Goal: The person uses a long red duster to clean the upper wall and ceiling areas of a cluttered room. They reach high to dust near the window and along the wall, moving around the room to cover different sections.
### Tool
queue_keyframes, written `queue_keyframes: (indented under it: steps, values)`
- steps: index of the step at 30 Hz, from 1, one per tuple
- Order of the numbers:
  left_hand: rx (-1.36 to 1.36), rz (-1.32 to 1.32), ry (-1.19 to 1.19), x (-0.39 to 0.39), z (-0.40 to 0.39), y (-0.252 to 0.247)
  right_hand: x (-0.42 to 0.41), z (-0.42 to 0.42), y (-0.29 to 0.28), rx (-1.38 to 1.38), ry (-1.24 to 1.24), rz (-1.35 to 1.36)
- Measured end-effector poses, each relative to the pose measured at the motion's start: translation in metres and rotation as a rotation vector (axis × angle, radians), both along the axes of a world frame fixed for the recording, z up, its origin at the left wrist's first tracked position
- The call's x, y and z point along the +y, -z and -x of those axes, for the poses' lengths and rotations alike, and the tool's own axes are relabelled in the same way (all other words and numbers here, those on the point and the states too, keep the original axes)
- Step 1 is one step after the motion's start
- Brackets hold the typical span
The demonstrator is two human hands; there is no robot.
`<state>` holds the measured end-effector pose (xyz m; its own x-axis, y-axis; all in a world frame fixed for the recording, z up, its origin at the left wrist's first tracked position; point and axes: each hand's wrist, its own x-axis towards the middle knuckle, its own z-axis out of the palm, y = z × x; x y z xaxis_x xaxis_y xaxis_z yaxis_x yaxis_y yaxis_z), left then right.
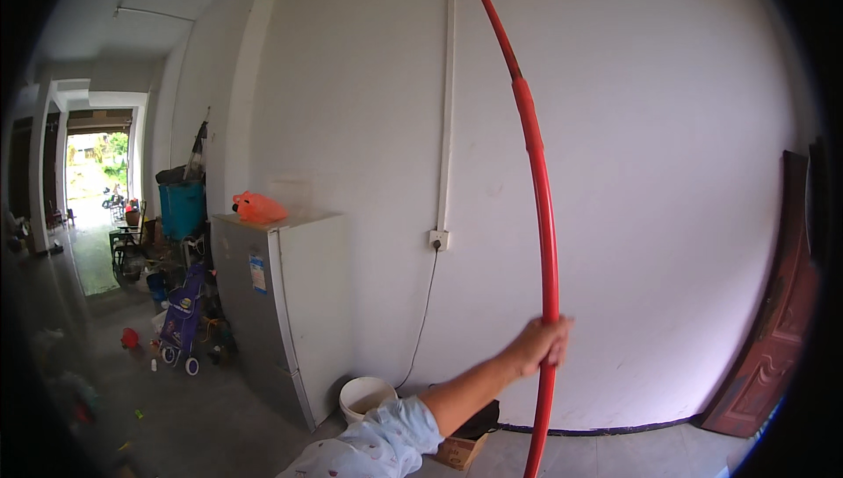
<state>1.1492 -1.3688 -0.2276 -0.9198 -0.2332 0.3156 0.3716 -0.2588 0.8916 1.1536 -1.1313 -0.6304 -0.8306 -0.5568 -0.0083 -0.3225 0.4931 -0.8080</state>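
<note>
My left hand (543,346) is wrapped around a long red pole (545,234). The arm reaches in from the lower left in a light, patterned sleeve. Above the hand the pole rises past a thicker red joint (527,116) to a thinner section. Both ends of the pole run beyond the picture, and it looks bowed. Behind it stands a pale wall (645,214). My right hand is out of view.
A grey refrigerator (316,293) with an orange plastic bag (260,208) on top stands left. Beside it are a white bucket (362,394), a cardboard box (461,451) and a purple shopping trolley (183,310). A plugged cord hangs from a wall socket (438,240); a wooden door (757,359) is right.
</note>
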Motion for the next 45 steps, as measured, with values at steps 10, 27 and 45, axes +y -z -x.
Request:
queue_keyframes:
  steps: [10, 27, 45]
  values:
    - [-0.056, -0.086, -0.059, -0.056, 0.029, -0.041, 0.012, -0.015, 0.017, 0.119, 0.019, -0.135]
    - [-0.487, -0.642, 0.32, 0.205, -0.007, 0.33, 0.128, 0.025, 0.079, -0.132, 0.074, -0.026]
    - [0.189, 0.257, -0.049, 0.141, 0.05, 0.006, 0.109, 0.024, -0.042, -0.08, -0.044, 0.432]
